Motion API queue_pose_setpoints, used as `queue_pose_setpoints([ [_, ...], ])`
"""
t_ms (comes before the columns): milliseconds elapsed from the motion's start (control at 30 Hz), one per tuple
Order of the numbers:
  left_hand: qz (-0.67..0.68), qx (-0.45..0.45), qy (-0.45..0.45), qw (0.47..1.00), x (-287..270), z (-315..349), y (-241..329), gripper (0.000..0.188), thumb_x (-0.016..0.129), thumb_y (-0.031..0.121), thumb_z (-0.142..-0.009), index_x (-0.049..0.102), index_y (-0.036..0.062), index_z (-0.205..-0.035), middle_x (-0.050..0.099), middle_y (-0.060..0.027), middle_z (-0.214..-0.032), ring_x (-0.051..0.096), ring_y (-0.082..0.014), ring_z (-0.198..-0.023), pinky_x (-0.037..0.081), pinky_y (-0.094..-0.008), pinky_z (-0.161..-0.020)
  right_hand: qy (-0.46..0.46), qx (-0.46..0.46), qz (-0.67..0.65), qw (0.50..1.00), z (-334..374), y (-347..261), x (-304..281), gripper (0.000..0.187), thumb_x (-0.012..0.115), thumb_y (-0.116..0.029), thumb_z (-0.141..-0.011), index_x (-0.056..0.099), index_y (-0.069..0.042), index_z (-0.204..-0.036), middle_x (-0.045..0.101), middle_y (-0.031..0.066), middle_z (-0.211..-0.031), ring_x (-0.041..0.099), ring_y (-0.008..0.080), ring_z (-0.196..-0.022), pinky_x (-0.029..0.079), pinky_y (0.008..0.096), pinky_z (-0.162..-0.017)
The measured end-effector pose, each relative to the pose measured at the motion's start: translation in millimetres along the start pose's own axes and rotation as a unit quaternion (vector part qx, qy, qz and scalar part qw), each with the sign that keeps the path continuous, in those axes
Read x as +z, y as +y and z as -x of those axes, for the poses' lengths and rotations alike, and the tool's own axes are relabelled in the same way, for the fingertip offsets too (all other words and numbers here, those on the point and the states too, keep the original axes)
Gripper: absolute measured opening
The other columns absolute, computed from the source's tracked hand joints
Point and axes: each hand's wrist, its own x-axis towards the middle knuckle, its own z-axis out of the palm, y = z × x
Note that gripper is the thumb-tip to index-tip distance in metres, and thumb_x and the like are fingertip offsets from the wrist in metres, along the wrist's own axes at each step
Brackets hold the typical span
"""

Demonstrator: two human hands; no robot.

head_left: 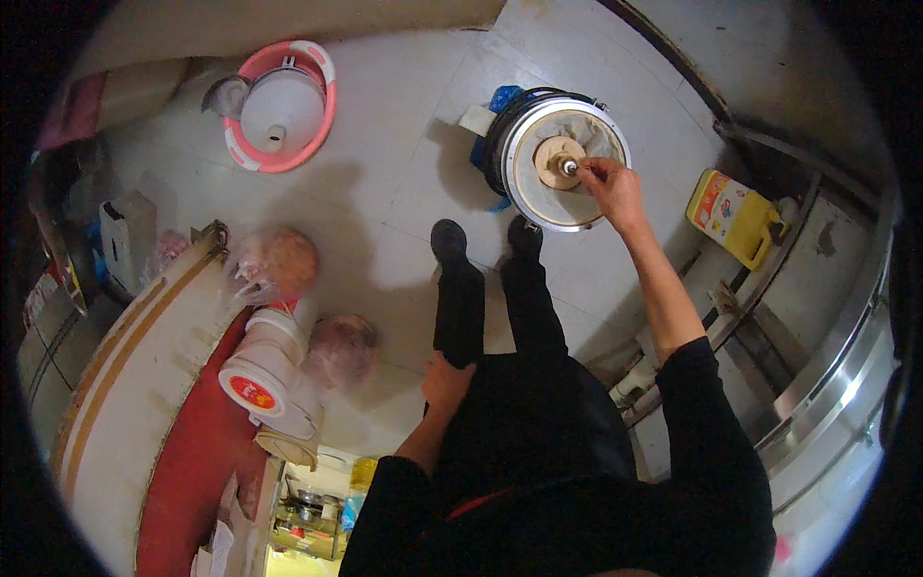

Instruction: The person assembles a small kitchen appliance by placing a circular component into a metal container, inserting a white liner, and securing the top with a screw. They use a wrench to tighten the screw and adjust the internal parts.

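My right hand (615, 190) reaches out to a round, dark-sided container (517, 204) with a bright metal rim. Its fingertips are pinched together at a small shiny knob (569, 168) in the middle of a tan disc (548, 154). Pale, cloudy material surrounds the disc inside the rim; whether it is a lid or a lining I cannot make out. My left hand (447, 383) lies on my dark trouser leg near the knee, holding no object, its fingers partly hard to see. Blue plastic (505, 97) shows beside the container, on the floor.
A pink basin (328, 125) with a white funnel-like piece stands at far left. Nearer on the left are white buckets (269, 370) and filled plastic bags (341, 351). A yellow jug (735, 219) stands at right by metal shelving (817, 385). Pale tiles cover the floor (404, 212).
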Motion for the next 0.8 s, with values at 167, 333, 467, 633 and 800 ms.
queue_pose_setpoints([
  [167, -0.014, -0.004, 0.018, 1.0, 7, 5, 8, 0.07, 0.075, 0.046, -0.068, 0.046, 0.0031, -0.114, 0.053, -0.0214, -0.109, 0.059, -0.0394, -0.095, 0.051, -0.0464, -0.078, -0.023, -0.02, 0.012, 0.999, -2, 5, -7, 0.023, 0.073, -0.019, -0.073, 0.069, -0.002, -0.089, 0.066, 0.0198, -0.087, 0.066, 0.0306, -0.073, 0.052, 0.0383, -0.067],
  [333, -0.014, 0.003, 0.03, 0.999, 11, 8, 9, 0.071, 0.075, 0.048, -0.067, 0.046, 0.0033, -0.114, 0.053, -0.0219, -0.108, 0.06, -0.0396, -0.092, 0.051, -0.047, -0.077, -0.027, -0.133, 0.123, 0.983, -10, -3, -3, 0.025, 0.073, -0.018, -0.071, 0.067, -0.003, -0.09, 0.064, 0.02, -0.087, 0.065, 0.0338, -0.076, 0.051, 0.0415, -0.069],
  [467, -0.015, -0.01, 0.031, 0.999, 16, 8, 9, 0.072, 0.075, 0.048, -0.067, 0.045, 0.0029, -0.114, 0.053, -0.0225, -0.108, 0.06, -0.0398, -0.091, 0.051, -0.0469, -0.077, -0.044, -0.128, 0.184, 0.974, -16, -12, 7, 0.024, 0.072, -0.016, -0.071, 0.065, -0.004, -0.091, 0.063, 0.0187, -0.091, 0.064, 0.0351, -0.08, 0.051, 0.0431, -0.071],
  [633, -0.004, -0.019, 0.016, 1.0, 21, 7, 5, 0.073, 0.074, 0.05, -0.068, 0.045, 0.0034, -0.116, 0.052, -0.0222, -0.11, 0.06, -0.0395, -0.092, 0.051, -0.0465, -0.078, -0.063, -0.128, 0.231, 0.962, -18, -19, 15, 0.023, 0.069, -0.02, -0.074, 0.064, -0.002, -0.089, 0.062, 0.0204, -0.095, 0.065, 0.0359, -0.078, 0.053, 0.0442, -0.071],
  [800, 0.009, -0.023, 0.011, 1.0, 20, 7, 5, 0.075, 0.074, 0.05, -0.068, 0.044, 0.0032, -0.119, 0.053, -0.0222, -0.113, 0.059, -0.0395, -0.097, 0.05, -0.0468, -0.081, -0.04, -0.146, 0.226, 0.962, -12, -20, 15, 0.024, 0.069, -0.022, -0.074, 0.066, -0.005, -0.091, 0.062, 0.0186, -0.095, 0.065, 0.0347, -0.076, 0.053, 0.0427, -0.069],
])
